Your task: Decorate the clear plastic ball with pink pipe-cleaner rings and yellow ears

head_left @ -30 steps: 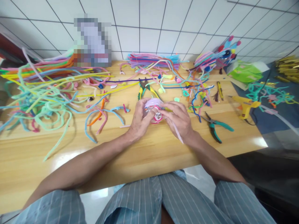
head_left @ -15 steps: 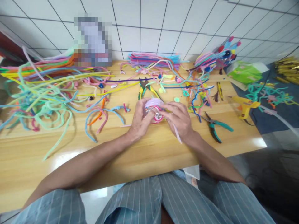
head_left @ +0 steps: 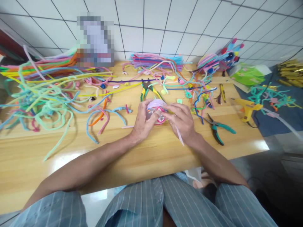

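Observation:
Both hands meet over the middle of the wooden table [head_left: 142, 151]. My left hand [head_left: 142, 121] curls around a small round object wrapped in lilac and pink pipe cleaner [head_left: 156, 108], with a shiny metal part at its centre. My right hand [head_left: 182, 121] pinches the same object from the right. A loose pale pink pipe cleaner end [head_left: 179, 135] trails from under the right hand toward the table's near edge.
Loose pipe cleaners [head_left: 47, 94] in many colours cover the left and back of the table. Yellow-handled pliers [head_left: 148, 90] lie just behind my hands, green-handled pliers [head_left: 219, 129] to the right, and a yellow glue gun [head_left: 247, 108] at the far right. A finished pipe-cleaner figure [head_left: 220, 58] stands at the back right.
My hands stay in place on the wrapped object, with only small finger shifts. The view has drifted slightly.

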The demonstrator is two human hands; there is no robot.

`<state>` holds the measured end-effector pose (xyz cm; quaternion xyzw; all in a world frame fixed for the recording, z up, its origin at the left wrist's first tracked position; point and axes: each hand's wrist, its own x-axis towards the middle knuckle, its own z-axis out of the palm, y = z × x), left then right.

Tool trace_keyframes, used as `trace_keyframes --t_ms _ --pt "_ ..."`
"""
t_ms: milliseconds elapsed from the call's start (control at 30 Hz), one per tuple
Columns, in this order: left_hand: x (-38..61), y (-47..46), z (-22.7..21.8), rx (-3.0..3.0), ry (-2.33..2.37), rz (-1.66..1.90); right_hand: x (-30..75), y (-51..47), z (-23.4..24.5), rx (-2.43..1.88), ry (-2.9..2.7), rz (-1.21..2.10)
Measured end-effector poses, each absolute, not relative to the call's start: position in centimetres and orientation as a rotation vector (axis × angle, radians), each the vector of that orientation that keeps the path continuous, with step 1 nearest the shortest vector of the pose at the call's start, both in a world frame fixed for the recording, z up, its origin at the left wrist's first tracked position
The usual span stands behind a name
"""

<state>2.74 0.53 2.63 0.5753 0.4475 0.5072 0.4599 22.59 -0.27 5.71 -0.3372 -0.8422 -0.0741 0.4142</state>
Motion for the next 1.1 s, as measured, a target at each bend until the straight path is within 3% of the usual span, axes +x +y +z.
trace_keyframes --t_ms 467,1100 --pt "3.0 0.6 2.0 1.418 1.073 1.305 23.3 -0.5 6.5 -0.974 -2.160 -0.041" --pt "3.6 0.7 1.6 1.401 1.071 1.343 23.3 -1.4 5.4 -0.976 -2.108 -0.151"
